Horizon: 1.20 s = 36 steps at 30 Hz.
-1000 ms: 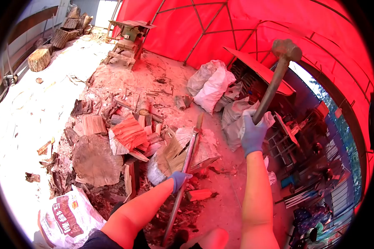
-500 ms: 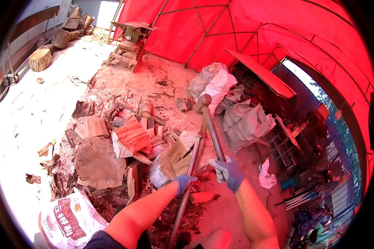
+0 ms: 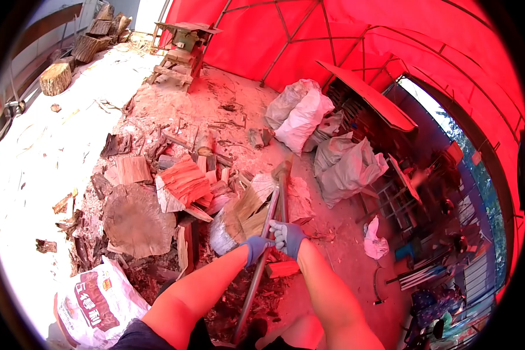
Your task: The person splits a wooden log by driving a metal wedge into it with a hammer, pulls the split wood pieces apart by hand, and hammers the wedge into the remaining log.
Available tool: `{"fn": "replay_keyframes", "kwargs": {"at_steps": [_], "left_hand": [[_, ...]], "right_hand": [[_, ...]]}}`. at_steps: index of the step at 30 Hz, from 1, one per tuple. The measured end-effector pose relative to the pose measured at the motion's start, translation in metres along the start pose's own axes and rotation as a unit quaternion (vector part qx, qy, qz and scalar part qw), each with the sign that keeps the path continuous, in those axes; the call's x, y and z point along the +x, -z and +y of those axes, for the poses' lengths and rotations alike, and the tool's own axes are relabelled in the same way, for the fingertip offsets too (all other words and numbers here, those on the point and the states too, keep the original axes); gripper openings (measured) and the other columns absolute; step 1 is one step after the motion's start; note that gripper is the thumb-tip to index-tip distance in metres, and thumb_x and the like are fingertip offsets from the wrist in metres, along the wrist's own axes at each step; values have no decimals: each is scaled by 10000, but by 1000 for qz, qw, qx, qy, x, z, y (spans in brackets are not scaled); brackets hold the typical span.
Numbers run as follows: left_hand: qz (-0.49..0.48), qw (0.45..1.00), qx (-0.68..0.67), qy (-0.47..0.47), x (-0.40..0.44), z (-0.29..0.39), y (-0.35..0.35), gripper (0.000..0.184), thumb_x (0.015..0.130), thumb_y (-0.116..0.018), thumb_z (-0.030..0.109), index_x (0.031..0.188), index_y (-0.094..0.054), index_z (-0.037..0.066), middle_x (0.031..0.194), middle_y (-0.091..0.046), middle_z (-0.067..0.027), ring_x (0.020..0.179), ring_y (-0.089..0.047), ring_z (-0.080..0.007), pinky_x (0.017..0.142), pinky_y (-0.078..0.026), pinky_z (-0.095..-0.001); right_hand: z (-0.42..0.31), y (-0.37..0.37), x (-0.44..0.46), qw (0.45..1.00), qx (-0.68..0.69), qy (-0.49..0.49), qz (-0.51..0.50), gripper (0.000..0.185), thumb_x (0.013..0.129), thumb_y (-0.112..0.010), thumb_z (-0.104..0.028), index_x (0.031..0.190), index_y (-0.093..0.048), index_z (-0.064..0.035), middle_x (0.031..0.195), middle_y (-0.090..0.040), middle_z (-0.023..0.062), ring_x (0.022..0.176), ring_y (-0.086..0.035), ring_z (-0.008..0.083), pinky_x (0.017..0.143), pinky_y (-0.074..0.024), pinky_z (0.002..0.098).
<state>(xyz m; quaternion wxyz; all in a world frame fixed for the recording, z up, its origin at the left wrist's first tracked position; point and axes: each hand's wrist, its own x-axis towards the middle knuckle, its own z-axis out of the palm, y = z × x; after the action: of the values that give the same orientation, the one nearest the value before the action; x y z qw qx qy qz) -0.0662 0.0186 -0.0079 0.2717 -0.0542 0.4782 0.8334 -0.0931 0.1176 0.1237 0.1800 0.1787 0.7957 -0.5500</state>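
Observation:
My left hand (image 3: 255,249), in a blue-grey work glove, is closed around a long metal-looking pole (image 3: 252,300). The pole slants from near my legs up toward the split logs, and its far end is largely hidden by the hammer. In my right hand (image 3: 288,238), gloved alike, is the handle of a long-handled hammer (image 3: 282,170). Its head is at the pole's far end; I cannot tell whether they touch. Both hands are close together. Left of the pole lies a partly split log (image 3: 227,224), with another pale wood piece (image 3: 300,201) to the right.
A round chopping block (image 3: 139,221) and split firewood (image 3: 184,184) lie at left. A printed white sack (image 3: 99,306) is at lower left. Stuffed sacks (image 3: 350,166) stand at right, before a cluttered rack. A machine stand (image 3: 184,52) is at the back, beside the red tarp.
My right hand has moved left and slightly down, bringing the hammer head down toward the pole's far end. My left hand shifted slightly up and stays on the pole.

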Motion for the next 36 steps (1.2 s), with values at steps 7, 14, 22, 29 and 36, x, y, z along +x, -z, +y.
{"fn": "replay_keyframes", "kwargs": {"at_steps": [7, 14, 22, 29, 36], "left_hand": [[-12, 993, -107, -55, 25, -36, -3, 342, 872, -734, 348, 1044, -710, 54, 736, -650, -106, 551, -603, -227, 462, -461, -390], [35, 999, 30, 21, -13, 0, -9, 348, 857, -755, 375, 987, -737, 53, 715, -633, -93, 557, -575, -195, 481, -443, -377], [26, 998, -9, 48, -36, 16, -15, 346, 859, -753, 346, 1010, -715, 36, 744, -651, -96, 575, -593, -193, 502, -453, -371], [8, 897, 324, -299, 12, -21, 6, 334, 878, -720, 365, 958, -717, 42, 776, -682, -130, 569, -627, -212, 470, -449, -381], [25, 999, -36, 33, 11, -21, 2, 406, 853, -737, 440, 994, -660, 67, 753, -600, -51, 643, -533, -154, 525, -421, -360]], "right_hand": [[-17, -4, -75, 978, 85, -41, -187, 221, 944, -670, -302, 882, -571, -114, 565, -359, -83, 421, -322, 46, 393, -263, 221], [-103, 35, -152, 970, 91, 205, -92, 282, 909, -698, -295, 919, -587, -37, 576, -444, -22, 415, -406, 79, 395, -344, 245], [-81, 17, -88, 953, 128, 272, -34, 203, 902, -697, -220, 885, -620, -33, 556, -462, -23, 385, -404, 87, 376, -349, 264], [-16, 15, -32, 913, 310, -134, -227, 288, 986, -596, -336, 902, -561, -63, 541, -335, -95, 420, -323, 26, 395, -283, 222], [53, 76, -130, 979, 165, 94, -79, 288, 931, -670, -320, 923, -576, -47, 608, -474, -14, 442, -432, 95, 417, -364, 263]]}}
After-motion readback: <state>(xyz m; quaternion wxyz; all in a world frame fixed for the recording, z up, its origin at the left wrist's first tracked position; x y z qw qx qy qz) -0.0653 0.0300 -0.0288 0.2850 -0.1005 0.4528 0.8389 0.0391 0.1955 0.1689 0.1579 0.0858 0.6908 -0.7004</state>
